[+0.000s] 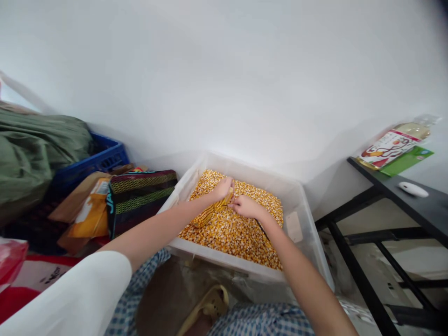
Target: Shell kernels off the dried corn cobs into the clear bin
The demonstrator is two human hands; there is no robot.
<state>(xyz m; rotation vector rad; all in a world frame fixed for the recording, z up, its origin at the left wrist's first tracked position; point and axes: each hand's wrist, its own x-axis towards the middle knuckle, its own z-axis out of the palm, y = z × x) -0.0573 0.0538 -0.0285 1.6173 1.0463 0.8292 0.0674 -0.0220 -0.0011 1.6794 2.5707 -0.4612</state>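
Cloth [261, 322] in blue-and-white check covers your legs at the bottom edge, and one pale yellow clog [216, 304] shows between them, its lower end cut off. Beyond stands one translucent plastic bin [224, 262], holding a smooth-grained heap of yellow and whitish kernels [241, 238], too many to count. One ribbed, tapering corn cob [204, 217] lies slanted on that heap, partly hidden by your left forearm. Your left hand [222, 188] has its fingers curled closed around the cob's upper end; your right hand [247, 206] has its fingers bent narrow beside that end, and you cannot tell whether they grip it. To your left sit one striped mesh bag [142, 198] and one blue plastic crate [114, 151], half covered by crumpled green fabric [42, 154]. To your right, one dark tabletop [388, 185] carries one clear bottle [413, 130], one green packet [409, 161] and one rounded white object, hard to identify. A plain white wall [227, 84] stands behind.
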